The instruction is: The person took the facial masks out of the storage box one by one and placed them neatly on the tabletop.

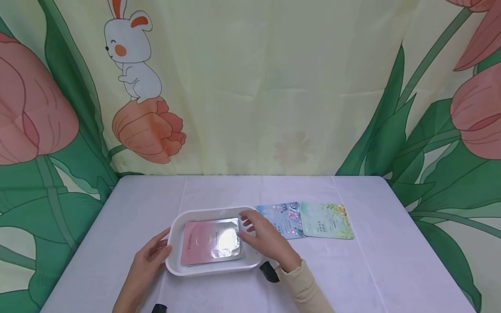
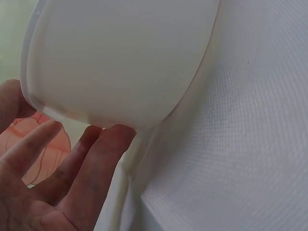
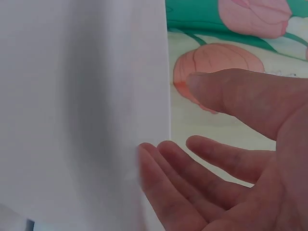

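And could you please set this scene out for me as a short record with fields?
Surface: white cloth
Container: white tray
Tray contents: pink-and-silver packet
Left hand: touches the tray's left end
Right hand: at the tray's right end, open; contact unclear
Right of tray: blue packet, partly hidden by the right hand; green packet to its right
Backdrop: printed rabbit and flowers

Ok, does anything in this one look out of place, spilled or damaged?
Nothing stands out. The pink-and-silver packet lies flat in the white tray, its bright patch probably just glare; the blue packet, partly hidden by the right hand, and the green packet lie flat to the tray's right.
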`<action>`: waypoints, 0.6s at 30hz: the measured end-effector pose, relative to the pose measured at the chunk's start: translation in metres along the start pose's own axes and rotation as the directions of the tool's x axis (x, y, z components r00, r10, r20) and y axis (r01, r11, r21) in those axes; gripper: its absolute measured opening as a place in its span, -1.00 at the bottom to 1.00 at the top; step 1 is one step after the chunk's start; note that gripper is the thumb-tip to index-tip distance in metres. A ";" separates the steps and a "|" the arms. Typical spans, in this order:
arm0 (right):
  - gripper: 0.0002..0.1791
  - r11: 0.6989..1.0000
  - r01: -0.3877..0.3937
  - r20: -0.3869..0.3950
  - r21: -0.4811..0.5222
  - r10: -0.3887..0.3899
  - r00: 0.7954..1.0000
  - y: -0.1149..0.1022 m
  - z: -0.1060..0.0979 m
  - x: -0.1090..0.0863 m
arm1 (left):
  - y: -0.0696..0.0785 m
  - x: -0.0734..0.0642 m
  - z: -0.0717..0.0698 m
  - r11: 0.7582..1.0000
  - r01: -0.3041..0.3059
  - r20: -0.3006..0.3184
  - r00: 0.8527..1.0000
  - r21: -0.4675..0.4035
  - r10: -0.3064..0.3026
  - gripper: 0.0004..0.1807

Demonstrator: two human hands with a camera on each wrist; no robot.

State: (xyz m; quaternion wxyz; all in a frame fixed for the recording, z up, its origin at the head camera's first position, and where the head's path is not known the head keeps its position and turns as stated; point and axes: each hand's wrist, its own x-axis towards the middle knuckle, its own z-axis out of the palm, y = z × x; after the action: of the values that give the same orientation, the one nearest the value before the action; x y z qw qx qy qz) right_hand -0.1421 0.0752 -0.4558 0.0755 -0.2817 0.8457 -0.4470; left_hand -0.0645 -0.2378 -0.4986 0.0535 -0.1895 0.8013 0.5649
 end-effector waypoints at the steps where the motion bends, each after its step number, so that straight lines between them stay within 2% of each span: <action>1: -0.47 1.000 -0.006 -0.001 -0.005 0.006 1.000 -0.001 0.001 0.000 | 0.000 0.000 0.000 1.000 -0.002 -0.002 1.000 -0.001 0.002 -0.24; 11: -0.42 0.992 -0.104 0.035 -0.066 0.107 0.994 -0.008 0.013 0.002 | 0.001 -0.003 0.000 1.000 -0.019 0.002 1.000 0.003 0.019 -0.24; 18: -0.37 0.982 -0.092 0.043 -0.164 0.100 0.994 -0.011 0.023 0.002 | -0.001 -0.003 0.000 1.000 -0.021 0.001 1.000 0.001 0.021 -0.24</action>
State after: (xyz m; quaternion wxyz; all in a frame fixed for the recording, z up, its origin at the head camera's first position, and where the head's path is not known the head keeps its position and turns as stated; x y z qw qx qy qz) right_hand -0.1305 0.0531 -0.4601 0.0951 -0.2572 0.8896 -0.3652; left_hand -0.0620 -0.2373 -0.4983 0.0484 -0.1807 0.8036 0.5650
